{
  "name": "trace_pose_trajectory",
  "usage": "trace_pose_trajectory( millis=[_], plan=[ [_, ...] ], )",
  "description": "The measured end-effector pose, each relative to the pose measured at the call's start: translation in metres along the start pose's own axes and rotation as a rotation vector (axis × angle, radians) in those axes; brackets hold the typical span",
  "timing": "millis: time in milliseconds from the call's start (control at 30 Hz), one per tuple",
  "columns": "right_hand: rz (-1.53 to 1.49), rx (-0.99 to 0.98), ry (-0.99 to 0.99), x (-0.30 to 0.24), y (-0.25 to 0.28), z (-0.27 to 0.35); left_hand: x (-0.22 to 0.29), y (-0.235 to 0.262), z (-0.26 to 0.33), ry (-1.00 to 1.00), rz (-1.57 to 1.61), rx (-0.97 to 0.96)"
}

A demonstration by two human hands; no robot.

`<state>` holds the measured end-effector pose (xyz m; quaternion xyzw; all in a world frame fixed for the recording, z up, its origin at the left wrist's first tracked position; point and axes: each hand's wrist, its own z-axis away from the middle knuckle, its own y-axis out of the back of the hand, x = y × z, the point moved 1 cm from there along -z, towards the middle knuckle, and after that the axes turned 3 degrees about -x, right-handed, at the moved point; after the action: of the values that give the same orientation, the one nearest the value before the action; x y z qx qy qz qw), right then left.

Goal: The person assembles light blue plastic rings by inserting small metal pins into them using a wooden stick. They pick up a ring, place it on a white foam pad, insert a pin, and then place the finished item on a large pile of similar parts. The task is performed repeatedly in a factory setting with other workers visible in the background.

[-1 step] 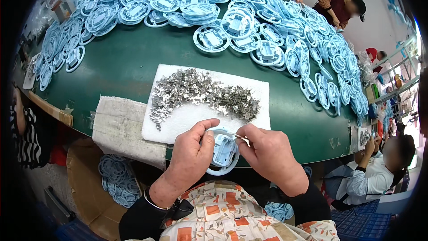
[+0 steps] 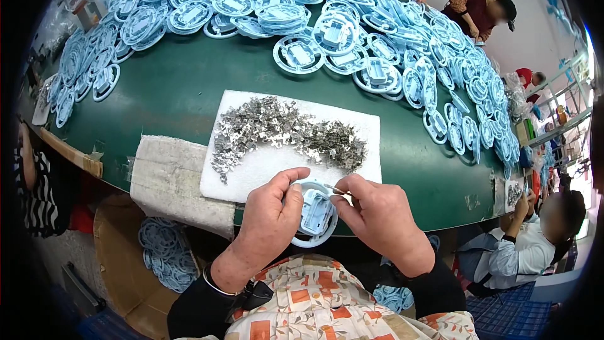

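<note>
My left hand [image 2: 270, 211] is closed on the left edge of a light blue plastic ring part [image 2: 316, 213], which has a rectangular battery-box-like housing in its middle. The part is held tilted at the table's near edge. At the ring's upper right, the thumb and forefinger of my right hand [image 2: 377, 214] pinch a small, thin metallic piece [image 2: 335, 189]; its exact kind is too small to make out. Just beyond both hands, a white foam board [image 2: 283, 170] bears a heap of small bent metal clips [image 2: 264, 126].
Many more blue ring parts [image 2: 299, 55] are piled along the far side of the green table [image 2: 182, 82]. A grey-white cloth pad [image 2: 176, 176] lies left of the board. Below stands a cardboard box [image 2: 119, 258] with blue parts in it. Several people work around, one [image 2: 525, 239] at right.
The fingers of my right hand have shifted very slightly at the ring's upper right edge. My left hand and the ring stay in place.
</note>
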<state>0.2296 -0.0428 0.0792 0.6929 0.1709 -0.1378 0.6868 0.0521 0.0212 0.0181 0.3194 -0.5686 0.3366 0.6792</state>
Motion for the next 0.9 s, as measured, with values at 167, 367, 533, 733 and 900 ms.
trace_pose_trajectory(
  millis=[167,367,533,733,900],
  plan=[
    [-0.2,0.006,-0.058,0.008,-0.015,0.001,-0.003,0.0,0.001,-0.024,0.002,0.008],
    [-0.844,0.065,-0.239,0.016,-0.032,0.014,-0.006,0.005,0.007,-0.048,0.387,-0.028],
    [-1.337,-0.247,-0.411,0.022,-0.023,0.019,0.006,0.014,0.012,-0.095,0.222,-0.185],
    [-1.324,-0.328,-0.375,0.026,-0.022,0.026,0.033,0.017,0.007,-0.258,-0.398,-0.41],
    [-1.489,-0.258,-0.344,0.019,-0.018,0.028,0.015,0.009,0.011,-0.13,-0.07,-0.32]
  ],
)
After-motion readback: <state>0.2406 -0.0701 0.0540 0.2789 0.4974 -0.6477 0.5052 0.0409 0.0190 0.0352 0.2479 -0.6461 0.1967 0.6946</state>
